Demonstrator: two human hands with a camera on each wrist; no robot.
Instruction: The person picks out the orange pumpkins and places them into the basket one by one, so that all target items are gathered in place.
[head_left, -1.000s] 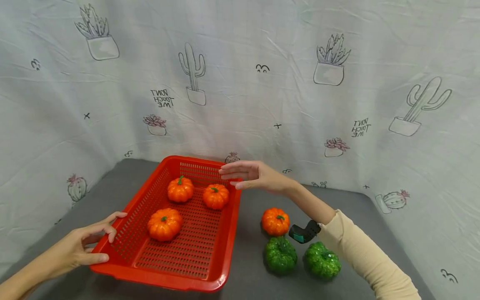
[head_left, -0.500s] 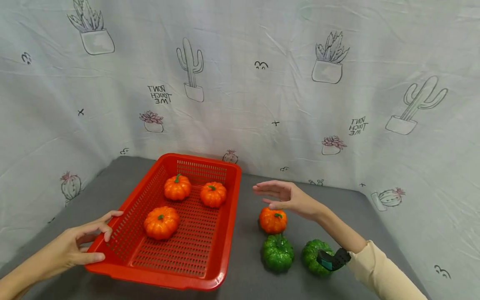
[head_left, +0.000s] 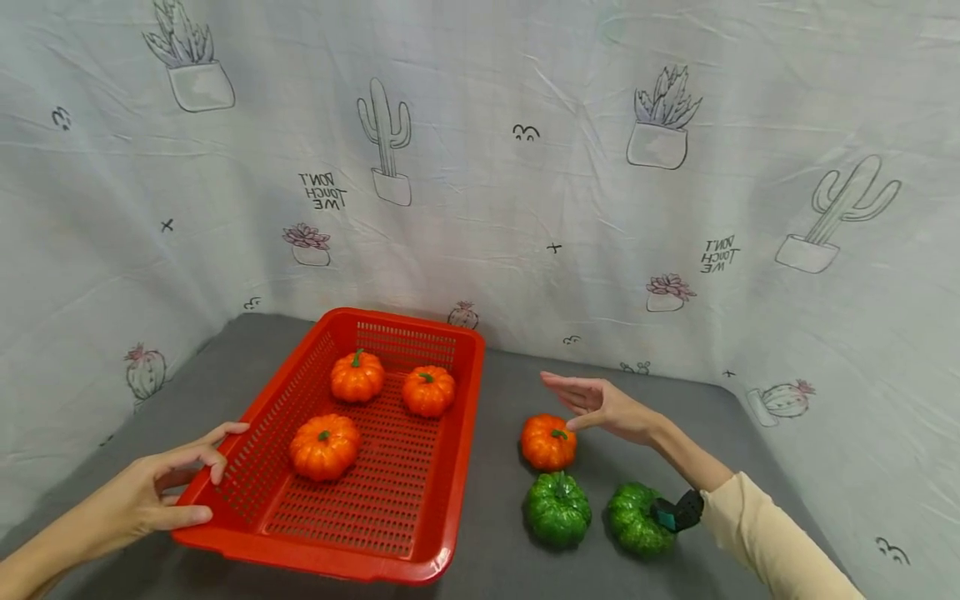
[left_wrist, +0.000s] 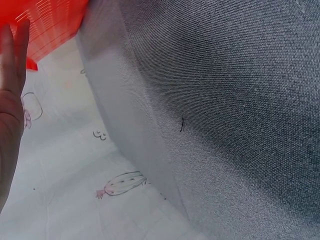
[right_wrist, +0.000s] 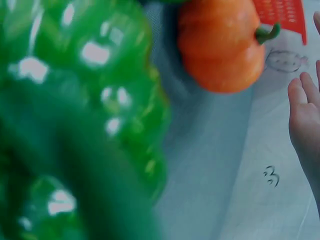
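My left hand (head_left: 161, 492) holds the near-left corner of a red plastic basket (head_left: 315, 562), fingers over the rim. Inside lie three small orange pumpkins: one near the left (head_left: 325, 447), one at the back (head_left: 357, 377) and one at the right (head_left: 428, 392). A fourth orange pumpkin (head_left: 546, 446) sits on the grey surface right of the basket. Just above and right of it hovers my right hand (head_left: 611, 412), fingers extended, thumb apart, holding nothing. In the right wrist view, that pumpkin (right_wrist: 220, 47) shows beside a close, blurred green pumpkin (right_wrist: 75, 90).
Two shiny green pumpkins rest on the grey surface (head_left: 720, 450), one in front of the orange pumpkin (head_left: 558, 510) and one under the right wrist (head_left: 633, 518). A white curtain (head_left: 480, 167) with cactus drawings hangs behind and at both sides.
My right hand has moved from the basket's far right corner rightward and down to the orange pumpkin outside. My left hand stays on the basket, and the pumpkins keep their places.
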